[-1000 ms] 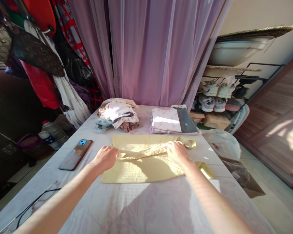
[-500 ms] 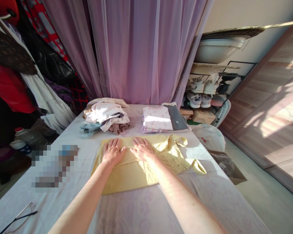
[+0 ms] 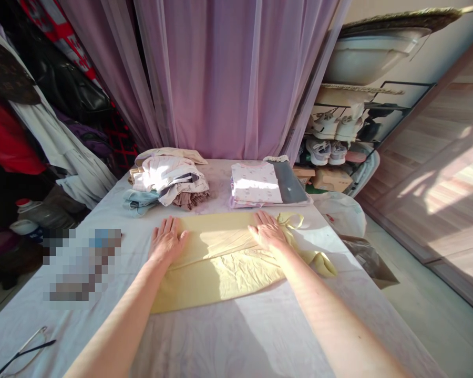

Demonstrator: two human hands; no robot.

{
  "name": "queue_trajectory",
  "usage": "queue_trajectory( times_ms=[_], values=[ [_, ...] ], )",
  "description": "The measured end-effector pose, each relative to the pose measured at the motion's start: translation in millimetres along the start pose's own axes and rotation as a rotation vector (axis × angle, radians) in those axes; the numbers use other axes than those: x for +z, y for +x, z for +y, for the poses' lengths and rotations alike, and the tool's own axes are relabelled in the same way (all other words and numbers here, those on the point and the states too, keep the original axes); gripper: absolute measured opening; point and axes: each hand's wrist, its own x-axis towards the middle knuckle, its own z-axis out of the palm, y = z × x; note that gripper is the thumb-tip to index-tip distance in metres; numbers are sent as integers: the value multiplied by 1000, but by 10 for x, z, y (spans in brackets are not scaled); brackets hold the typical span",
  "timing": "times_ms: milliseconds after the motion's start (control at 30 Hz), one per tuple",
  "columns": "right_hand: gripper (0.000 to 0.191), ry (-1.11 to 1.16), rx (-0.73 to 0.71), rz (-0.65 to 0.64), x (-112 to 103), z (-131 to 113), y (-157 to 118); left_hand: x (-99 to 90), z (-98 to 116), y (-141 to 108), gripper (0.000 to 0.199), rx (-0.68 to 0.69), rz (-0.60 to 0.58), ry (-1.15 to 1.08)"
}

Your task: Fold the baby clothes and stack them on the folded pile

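Note:
A yellow garment with thin straps [image 3: 216, 262] lies folded lengthwise on the pale bed sheet [image 3: 236, 346], its straps at the right end. My left hand [image 3: 167, 242] rests flat on its left end, fingers stretched out. Near the strap end, my right hand [image 3: 267, 232] lies flat on the cloth with its fingers extended. Creases run through the fabric between the hands, most of them close to my right hand. Behind the garment are a loose heap of clothes [image 3: 169, 176] on the left and a neat stack of folded clothes [image 3: 256, 184] on the right.
Eyeglasses [image 3: 27, 350] and a blurred-out item [image 3: 81, 268] lie at the left of the bed. A purple curtain [image 3: 216, 79] hangs behind. To the right stands a shoe rack [image 3: 327, 126]; hanging bags and clothes [image 3: 74, 89] fill the left side.
My hands have slid apart over the yellow garment, the left one leftward and the right one toward the straps. The view has shifted slightly.

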Motion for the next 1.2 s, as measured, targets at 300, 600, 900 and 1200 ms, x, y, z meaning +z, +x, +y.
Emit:
queue_trajectory(
  times_ms=[300,600,900,1200],
  values=[
    [63,1,5,35,33,-9,-4,-240,251,-21,63,-84,-66,49],
    [59,-69,22,52,93,-23,24,46,1578,-305,59,202,-72,-263],
    [60,-74,24,24,34,-41,-23,-79,266,-114,60,81,-27,-118],
    [57,79,15,-6,-311,-414,-72,-83,13,-53,60,36,32,-62]
  ],
)
